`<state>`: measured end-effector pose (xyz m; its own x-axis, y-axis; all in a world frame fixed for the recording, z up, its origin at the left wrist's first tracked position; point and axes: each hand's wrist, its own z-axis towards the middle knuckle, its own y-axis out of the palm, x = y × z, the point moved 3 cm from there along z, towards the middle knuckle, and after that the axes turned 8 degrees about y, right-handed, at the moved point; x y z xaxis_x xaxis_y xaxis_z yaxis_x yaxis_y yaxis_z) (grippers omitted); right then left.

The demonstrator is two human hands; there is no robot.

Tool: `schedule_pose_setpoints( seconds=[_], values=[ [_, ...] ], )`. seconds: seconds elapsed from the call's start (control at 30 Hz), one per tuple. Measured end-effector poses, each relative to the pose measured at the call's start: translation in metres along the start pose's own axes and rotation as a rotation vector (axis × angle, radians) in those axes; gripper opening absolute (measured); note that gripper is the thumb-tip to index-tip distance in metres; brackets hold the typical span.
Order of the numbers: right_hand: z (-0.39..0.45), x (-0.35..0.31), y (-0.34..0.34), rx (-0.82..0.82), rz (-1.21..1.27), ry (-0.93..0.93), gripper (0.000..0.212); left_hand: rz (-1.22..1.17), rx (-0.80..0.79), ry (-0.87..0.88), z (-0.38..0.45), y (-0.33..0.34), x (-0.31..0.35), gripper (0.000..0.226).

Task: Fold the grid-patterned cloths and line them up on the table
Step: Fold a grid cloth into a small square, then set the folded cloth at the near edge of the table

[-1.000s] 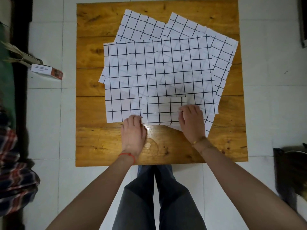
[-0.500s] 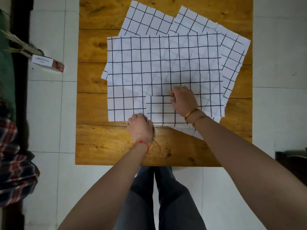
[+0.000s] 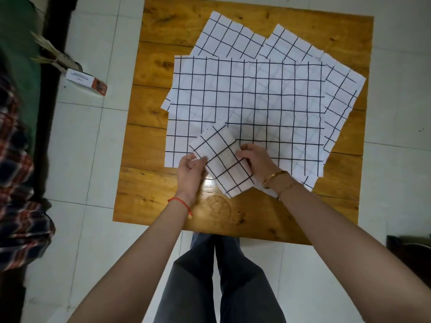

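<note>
A small folded grid-patterned cloth (image 3: pixel 224 159), white with black lines, is lifted and turned at an angle over the near part of the wooden table (image 3: pixel 149 187). My left hand (image 3: pixel 190 173) pinches its left edge and my right hand (image 3: pixel 255 160) grips its right side. Under it lies a large unfolded grid cloth (image 3: pixel 251 99), spread flat. Two more unfolded grid cloths stick out beneath that one, one at the back (image 3: pixel 228 38) and one at the right (image 3: pixel 338 89).
A small white and red box (image 3: pixel 86 81) lies on the tiled floor left of the table. A plaid fabric (image 3: pixel 16 183) sits at the far left. A dark object (image 3: pixel 408 250) stands at the lower right. My legs are right below the table's near edge.
The folded cloth lay flat at the near edge with both hands pressing on it. Now both hands have picked it up and rotated it.
</note>
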<state>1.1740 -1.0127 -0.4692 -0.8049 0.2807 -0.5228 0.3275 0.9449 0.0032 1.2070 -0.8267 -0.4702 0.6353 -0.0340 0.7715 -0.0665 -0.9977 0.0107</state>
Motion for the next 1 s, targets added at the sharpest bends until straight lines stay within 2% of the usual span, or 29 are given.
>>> schedule_pose_setpoints(
  seconds=[0.07,0.13,0.2,0.3,0.43,0.67,0.87,1.0],
  values=[
    [-0.009,0.004,0.016,-0.029,0.151,0.023,0.011,0.068,-0.024,0.042,0.003,-0.01,0.002,0.023],
    [-0.012,0.012,0.032,-0.024,0.162,0.017,0.009,0.141,-0.01,0.087,0.002,-0.023,0.004,0.028],
    [-0.014,0.021,0.049,0.013,0.067,0.007,0.015,0.212,0.012,0.123,0.001,-0.04,0.007,0.026],
    [-0.014,0.031,0.076,0.119,-0.233,-0.057,0.026,0.362,0.05,0.202,-0.003,-0.071,0.015,0.022],
    [-0.021,0.034,0.115,0.11,-0.594,-0.21,0.028,0.481,0.048,0.212,-0.008,-0.11,0.027,0.029],
    [-0.019,0.038,0.177,-0.013,-0.749,-0.203,0.022,0.738,0.136,0.219,-0.008,-0.163,0.037,0.039],
    [-0.011,0.043,0.214,-0.056,-0.894,-0.203,0.033,0.733,0.133,0.186,-0.004,-0.192,0.029,0.052],
    [-0.007,0.043,0.223,-0.08,-0.915,-0.176,0.028,0.709,0.105,0.202,-0.003,-0.199,0.03,0.057]
  ],
)
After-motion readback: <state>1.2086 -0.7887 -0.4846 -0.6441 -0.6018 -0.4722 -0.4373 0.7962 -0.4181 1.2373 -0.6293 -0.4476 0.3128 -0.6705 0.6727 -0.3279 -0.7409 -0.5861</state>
